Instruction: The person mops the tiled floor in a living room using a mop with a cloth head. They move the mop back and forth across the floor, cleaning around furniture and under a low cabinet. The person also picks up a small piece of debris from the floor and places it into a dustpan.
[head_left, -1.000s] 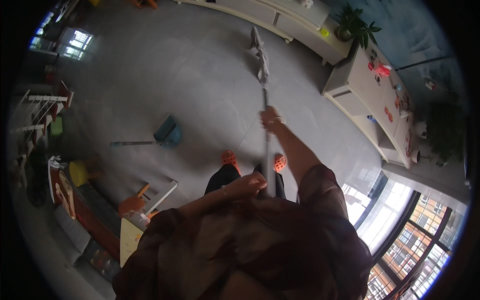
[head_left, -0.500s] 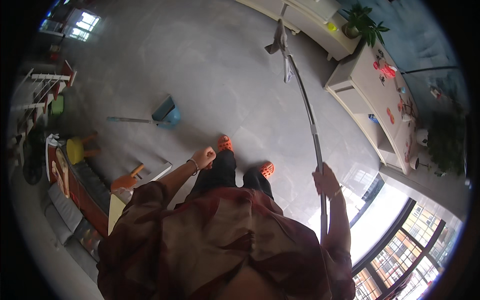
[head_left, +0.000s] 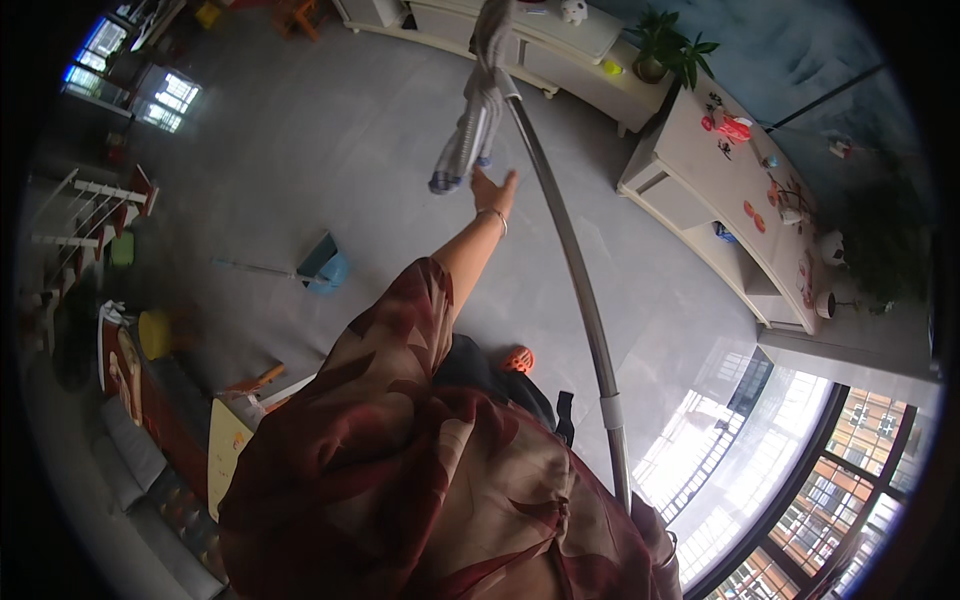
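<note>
A mop with a long metal pole (head_left: 570,240) is raised off the floor, its head end up and away from me. From that end hangs a grey mop cloth (head_left: 470,135) with blue-tipped lower corners. My left hand (head_left: 493,192) reaches forward just below the cloth, thumb and fingers apart, holding nothing; a bracelet circles the wrist. At the lower right, my right hand (head_left: 650,522) is at the lower part of the pole, closed round it as far as I can see; my sleeve and the dimness hide most of its fingers.
On the grey floor to the left lies a blue dustpan (head_left: 325,268) with a long handle. White cabinets (head_left: 690,190) line the far and right sides, a potted plant (head_left: 655,60) among them. A yellow stool (head_left: 155,333) and a low table (head_left: 228,450) stand at left.
The mop head has risen and come nearer, and the right hand has drawn back and down with the pole. My left hand has gone from a closed fist near my legs to reaching forward, open.
</note>
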